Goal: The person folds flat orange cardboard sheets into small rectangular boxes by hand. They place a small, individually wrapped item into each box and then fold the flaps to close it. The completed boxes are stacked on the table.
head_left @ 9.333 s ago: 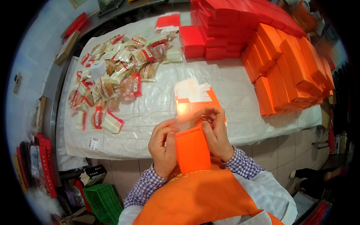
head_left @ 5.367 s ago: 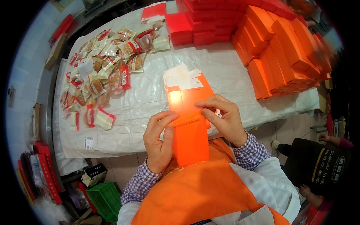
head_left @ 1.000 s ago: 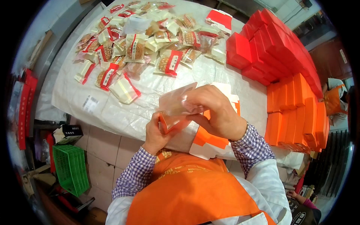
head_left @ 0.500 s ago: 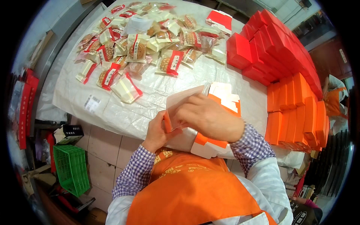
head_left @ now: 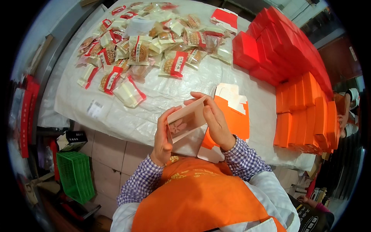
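Between my two hands is a small carton (head_left: pixel 187 123), held up above the table's near edge with its pale inside facing me. My left hand (head_left: pixel 160 135) grips its left side, fingers along the edge. Round its right side curls my right hand (head_left: pixel 216 121), thumb near me and fingertips at the far edge. Just right of the carton lie flat orange-and-white box blanks (head_left: pixel 232 116) on the white-covered table (head_left: pixel 162 92). Farther away spreads a loose heap of wrapped mooncakes (head_left: pixel 139 50) in clear packs with red and cream bands.
Red boxes (head_left: pixel 278 50) are stacked at the far right, with orange boxes (head_left: pixel 301 112) stacked nearer. A red-and-white flat blank (head_left: pixel 225 19) lies at the back. On the floor at left stands a green crate (head_left: pixel 75 176). Another person (head_left: pixel 346 112) is partly visible at the right edge.
My right hand has come out from the carton's opening to its right side. The carton has turned and opened out, so its inside now shows.
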Tool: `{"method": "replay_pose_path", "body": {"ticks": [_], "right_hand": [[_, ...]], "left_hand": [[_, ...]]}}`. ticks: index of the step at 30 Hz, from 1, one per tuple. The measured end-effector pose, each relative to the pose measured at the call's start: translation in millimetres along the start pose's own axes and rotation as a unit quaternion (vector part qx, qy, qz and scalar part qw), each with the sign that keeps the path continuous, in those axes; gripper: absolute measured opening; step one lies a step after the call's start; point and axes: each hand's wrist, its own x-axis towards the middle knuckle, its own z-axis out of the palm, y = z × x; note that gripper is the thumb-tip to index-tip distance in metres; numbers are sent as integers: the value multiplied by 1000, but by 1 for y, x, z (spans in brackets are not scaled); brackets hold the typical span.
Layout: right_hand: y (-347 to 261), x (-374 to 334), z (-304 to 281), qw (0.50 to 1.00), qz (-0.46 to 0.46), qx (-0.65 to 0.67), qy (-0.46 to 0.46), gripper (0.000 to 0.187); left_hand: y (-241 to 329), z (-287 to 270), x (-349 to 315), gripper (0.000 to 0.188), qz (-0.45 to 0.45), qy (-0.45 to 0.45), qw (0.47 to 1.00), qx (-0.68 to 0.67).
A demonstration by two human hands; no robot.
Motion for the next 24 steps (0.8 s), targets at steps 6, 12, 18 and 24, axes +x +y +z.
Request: {"method": "replay_pose_path", "body": {"ticks": [6,12,18,24], "right_hand": [[-2,-3,4,985,57,158,-27,55],[-15,-2,0,976,137,158,-56,42],[-15,8,-7,965,152,188,-103,41],[12,-2,-6,968,83,231,-60,46]], "left_hand": [[23,20,3,67,9,15,994,105],[34,33,8,32,-68,129,987,71],[36,36,8,28,-73,153,984,60],[31,37,5,33,-55,153,983,84]]}}
